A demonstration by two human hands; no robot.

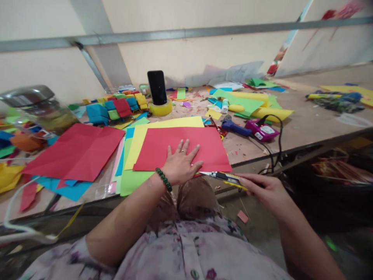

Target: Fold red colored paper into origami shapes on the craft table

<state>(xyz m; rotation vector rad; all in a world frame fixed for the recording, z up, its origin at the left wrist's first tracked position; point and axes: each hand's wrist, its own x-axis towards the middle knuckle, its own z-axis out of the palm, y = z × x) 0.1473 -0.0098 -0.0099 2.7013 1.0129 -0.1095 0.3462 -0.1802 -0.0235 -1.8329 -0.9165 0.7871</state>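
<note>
Paper work at a table [309, 122], seen from above. The red sheet [155, 146] lies uppermost on a pile at the table's near edge, directly before the person, with a yellow sheet [133, 153] and a green sheet [132, 186] showing beneath it. The left hand [182, 165] grasps nothing; it lies palm down, fingers spread, probably to keep the paper from sliding. The right hand [268, 190] is closed around a knife [225, 177], whose blade lies along the sheet's near edge, its tip just beside the left thumb; the low, nearly level hold would seem to suit a stroke along that edge. A phone [157, 87] stands on a tape roll [161, 107], which presumably props it upright. Writing: the purple device [262, 130] bears pale labels, too small to read; no brand is legible elsewhere.
</note>
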